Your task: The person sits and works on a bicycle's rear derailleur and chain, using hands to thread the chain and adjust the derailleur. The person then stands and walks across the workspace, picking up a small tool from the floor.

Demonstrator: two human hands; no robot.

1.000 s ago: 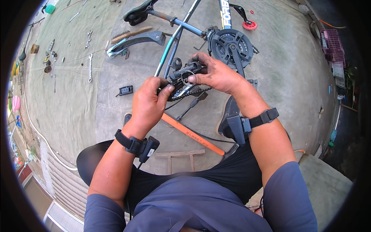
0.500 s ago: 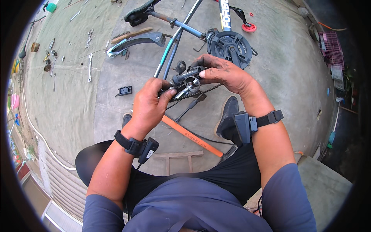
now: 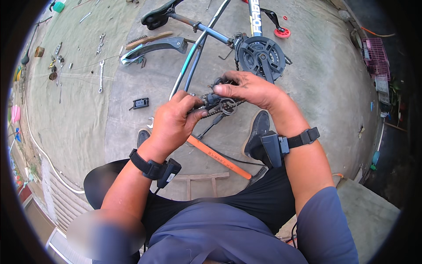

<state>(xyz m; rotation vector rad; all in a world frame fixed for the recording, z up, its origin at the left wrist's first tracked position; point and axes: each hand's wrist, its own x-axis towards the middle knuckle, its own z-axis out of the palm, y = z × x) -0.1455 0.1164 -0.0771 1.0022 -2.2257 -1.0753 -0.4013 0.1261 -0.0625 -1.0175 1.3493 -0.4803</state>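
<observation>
A black rear derailleur (image 3: 212,99) lies between my hands at the rear end of the bicycle frame (image 3: 189,66). My left hand (image 3: 175,115) is closed, thumb and fingers pinching the derailleur's left end by the frame tip; its fingertips partly hide that joint. From the right, my right hand (image 3: 248,90) curls over the derailleur's upper part, thumb pressed against it. The chain (image 3: 212,114) runs through the derailleur, just below my fingers. Farther off is the black crankset (image 3: 262,57), attached to the frame.
An orange bar (image 3: 220,157) lies between my feet. Left of the frame are a folding multi-tool (image 3: 139,103), a mudguard (image 3: 154,50) and a wire brush (image 3: 148,39). Several wrenches, one a long wrench (image 3: 101,76), lie farther left. The saddle (image 3: 158,16) is at the top.
The derailleur has turned in my hands, so its printed upper face no longer shows. My right hand has shifted slightly nearer to me and covers more of its top. My left hand keeps its pinch.
</observation>
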